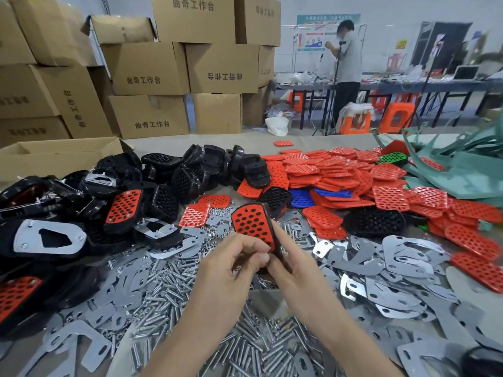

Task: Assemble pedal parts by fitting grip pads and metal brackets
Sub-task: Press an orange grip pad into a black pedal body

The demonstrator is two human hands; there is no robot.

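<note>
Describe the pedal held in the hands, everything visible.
The pedal is a black, plastic-looking body with a red grip pad in its face, pierced by rows of oval holes. It tilts, rounded far end raised, above loose bolts and brackets. The left hand pinches its near end; the right hand holds its right edge.

a black pedal [269, 224] with a red holed grip pad [251, 225] fitted on its face stands tilted, its lower end pinched between the left hand [234, 257] and right hand [290, 261]. loose red pads [340, 170] lie heaped behind the pedal, grey metal brackets [402, 257] to its right.
</note>
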